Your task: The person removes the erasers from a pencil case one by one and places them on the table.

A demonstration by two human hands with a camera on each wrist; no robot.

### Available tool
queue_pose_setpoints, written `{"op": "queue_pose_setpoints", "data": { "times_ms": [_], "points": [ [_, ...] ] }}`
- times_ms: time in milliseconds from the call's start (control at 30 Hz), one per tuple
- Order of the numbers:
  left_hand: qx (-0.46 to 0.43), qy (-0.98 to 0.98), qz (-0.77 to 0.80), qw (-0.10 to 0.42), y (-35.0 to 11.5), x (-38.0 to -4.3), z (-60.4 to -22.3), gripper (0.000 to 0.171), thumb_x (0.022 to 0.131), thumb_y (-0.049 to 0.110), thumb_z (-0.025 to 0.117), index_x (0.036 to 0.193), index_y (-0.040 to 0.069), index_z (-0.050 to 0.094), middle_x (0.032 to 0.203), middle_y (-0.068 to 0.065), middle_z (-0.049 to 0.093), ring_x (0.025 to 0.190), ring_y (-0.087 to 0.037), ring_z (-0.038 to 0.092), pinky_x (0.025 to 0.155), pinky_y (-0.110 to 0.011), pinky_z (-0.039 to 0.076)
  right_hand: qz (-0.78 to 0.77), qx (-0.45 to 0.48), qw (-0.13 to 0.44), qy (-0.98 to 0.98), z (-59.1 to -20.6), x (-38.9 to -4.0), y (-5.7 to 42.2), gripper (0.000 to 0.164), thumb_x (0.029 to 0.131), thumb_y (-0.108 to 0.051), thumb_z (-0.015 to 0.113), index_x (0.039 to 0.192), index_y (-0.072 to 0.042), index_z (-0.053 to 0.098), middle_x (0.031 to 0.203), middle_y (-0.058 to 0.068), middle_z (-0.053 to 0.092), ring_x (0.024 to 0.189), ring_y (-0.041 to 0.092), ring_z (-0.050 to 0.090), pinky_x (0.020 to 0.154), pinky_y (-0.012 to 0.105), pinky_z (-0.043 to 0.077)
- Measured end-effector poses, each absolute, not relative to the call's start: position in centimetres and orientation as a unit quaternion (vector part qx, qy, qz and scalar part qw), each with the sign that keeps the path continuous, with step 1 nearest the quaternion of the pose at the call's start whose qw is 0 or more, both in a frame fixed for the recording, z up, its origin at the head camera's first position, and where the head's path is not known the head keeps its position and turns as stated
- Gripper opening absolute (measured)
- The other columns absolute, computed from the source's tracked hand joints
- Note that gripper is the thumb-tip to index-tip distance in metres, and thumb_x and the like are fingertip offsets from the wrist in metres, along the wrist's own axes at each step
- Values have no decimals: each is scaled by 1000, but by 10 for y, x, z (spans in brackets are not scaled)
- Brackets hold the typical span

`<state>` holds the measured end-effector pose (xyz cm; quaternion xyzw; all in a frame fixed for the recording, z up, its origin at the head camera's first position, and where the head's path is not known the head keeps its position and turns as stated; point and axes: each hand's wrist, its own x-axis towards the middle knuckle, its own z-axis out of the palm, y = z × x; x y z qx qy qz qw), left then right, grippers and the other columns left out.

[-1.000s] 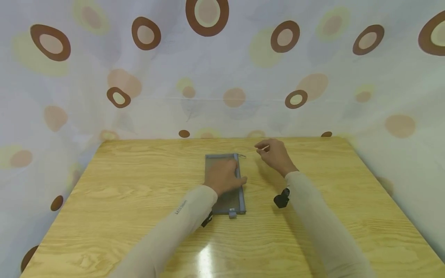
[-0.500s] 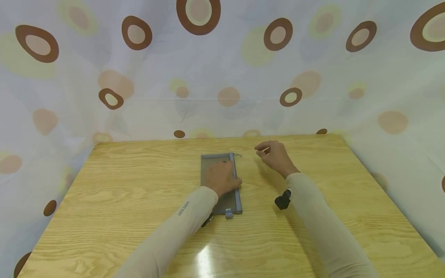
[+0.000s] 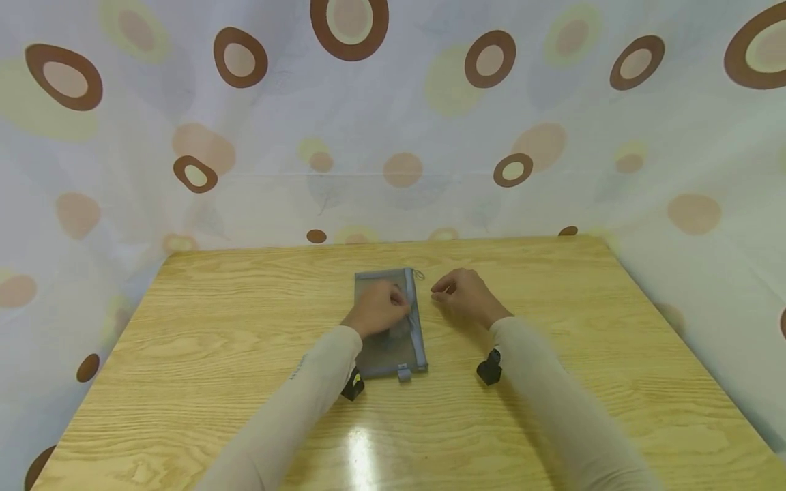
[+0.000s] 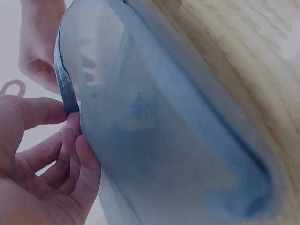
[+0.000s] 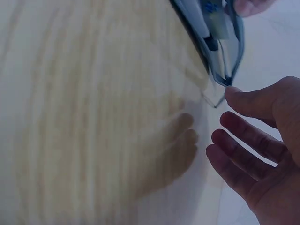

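A grey-blue mesh zip pouch (image 3: 389, 351) lies on the wooden table, its zipper side towards the right. My left hand (image 3: 377, 307) pinches the pouch's upper layer between thumb and fingers, seen closely in the left wrist view, where the mesh (image 4: 154, 126) bulges up. From the right wrist view, the pouch's mouth (image 5: 201, 33) stands apart, with a pale item with a blue mark (image 5: 213, 16) showing there; its kind is unclear. Just right of the pouch hovers my right hand (image 3: 467, 296), fingers loosely bent and holding nothing.
A small loop (image 3: 419, 275) sticks out at the pouch's far right corner, and a fabric tab (image 3: 404, 373) at its near edge. Behind the wooden table (image 3: 245, 307) hangs a white curtain (image 3: 276, 136) with round patterns, also along both sides.
My left hand has turned over the pouch, now pinching its upper layer near the zipper. My right hand has come nearer to the pouch, moving left and towards me.
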<state>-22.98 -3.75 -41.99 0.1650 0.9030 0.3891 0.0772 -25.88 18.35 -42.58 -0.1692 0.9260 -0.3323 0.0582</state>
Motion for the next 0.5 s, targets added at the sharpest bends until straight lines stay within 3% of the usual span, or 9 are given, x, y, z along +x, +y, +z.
{"op": "queue_pose_setpoints", "data": {
  "times_ms": [200,500],
  "points": [
    [164,892,411,87,-45,-231,-423,16,95,17,68,99,5,79,103,-3,72,92,-18,66,83,-36,56,-326,-216,49,919,-434,-255,172,15,93,-8,71,102,0,79,101,12,72,89,24,67,77,40,58],
    [159,887,424,87,-46,-229,-421,16,96,14,67,99,3,78,105,-5,73,94,-19,67,84,-36,57,-302,-244,45,921,-438,-253,162,12,90,-9,75,99,-2,80,95,7,71,83,18,64,72,35,56]
  ]
}}
